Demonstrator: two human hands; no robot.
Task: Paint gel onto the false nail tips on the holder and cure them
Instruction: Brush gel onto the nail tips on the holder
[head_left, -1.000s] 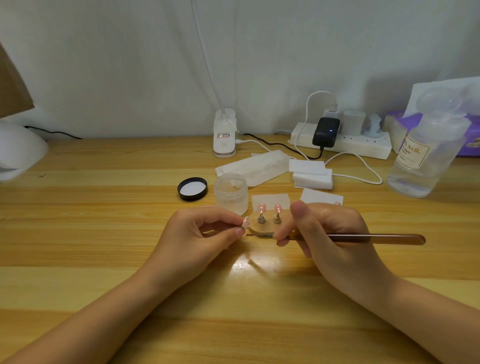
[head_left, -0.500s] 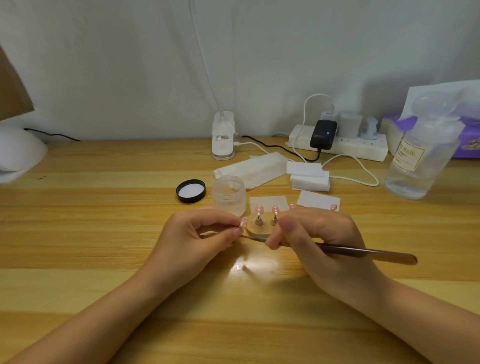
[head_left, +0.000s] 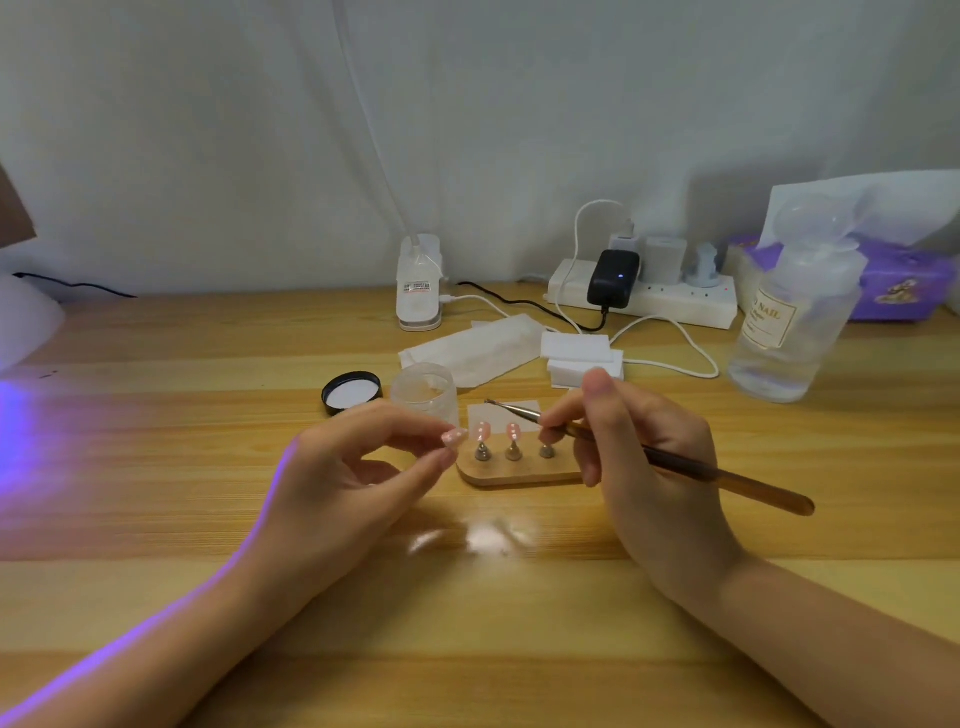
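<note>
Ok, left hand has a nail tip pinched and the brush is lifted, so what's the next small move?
Probably bring the brush tip down to the nail tip pinched in the left hand. The right hand holds the brush raised above the wooden holder, its end pointing left and touching nothing.

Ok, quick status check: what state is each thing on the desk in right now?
Small frosted gel jar: open, upright.
Black round lid: off, lying beside the jar.
Wooden nail holder: flat on the desk, pink tips standing on its pegs.
Left hand: pinching one nail tip.
Right hand: holding thin brown-handled brush, tip raised.
Black plug adapter: plugged in, blue light on.
Clear pump bottle: upright, closed.
</note>
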